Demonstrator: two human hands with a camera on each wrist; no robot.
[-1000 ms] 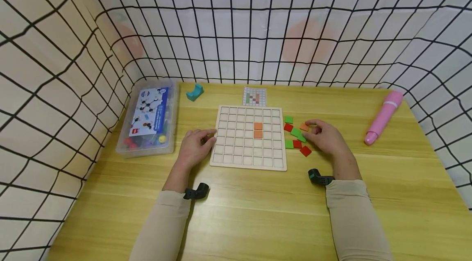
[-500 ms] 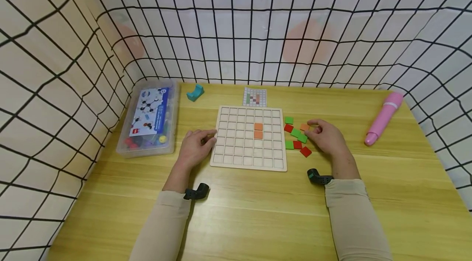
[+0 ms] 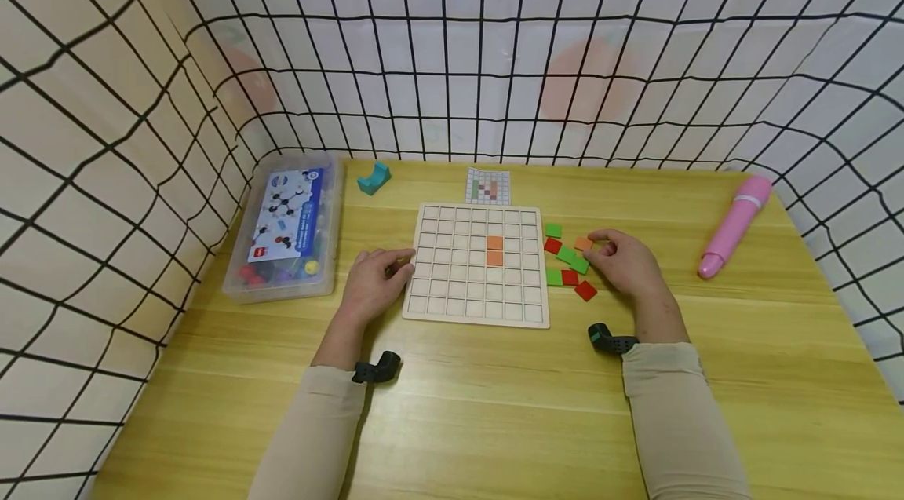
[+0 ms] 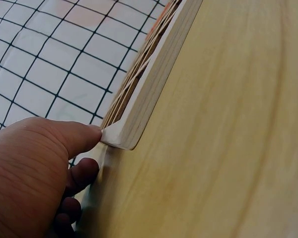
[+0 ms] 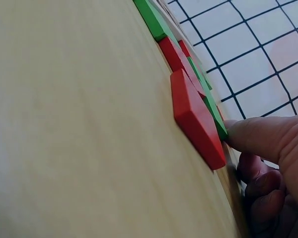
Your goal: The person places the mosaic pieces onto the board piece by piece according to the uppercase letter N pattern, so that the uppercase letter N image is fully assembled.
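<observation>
My left hand (image 3: pixel 374 280) rests by the left edge of a wooden grid board (image 3: pixel 452 304), thumb and index fingertips touching that edge. In the left wrist view, the thumb (image 4: pixel 84 136) meets the board's corner (image 4: pixel 121 133). Two orange tiles (image 3: pixel 494 250) sit in the board's cells. Right of the board, my right hand (image 3: pixel 625 264) rests at a loose orange tile (image 3: pixel 583 243), index fingertip and thumb at its right side. Beside the thumb lie green tiles (image 3: pixel 572 258). In the right wrist view, the thumb (image 5: pixel 263 134) touches a green tile's end (image 5: pixel 216 119); its other fingers are loosely curled.
Several red tiles (image 3: pixel 585 290) and green tiles (image 3: pixel 553 230) lie along the board's right side. A printed pattern card (image 3: pixel 487 186) is behind the board. A clear plastic box (image 3: pixel 278 294), a teal curved block (image 3: pixel 373 178) and a pink pen-shaped object (image 3: pixel 734 229) stand farther out.
Since one second ago, the right hand has shifted very slightly and the green tiles by its thumb have turned a little. Over the last half second nothing visibly moves.
</observation>
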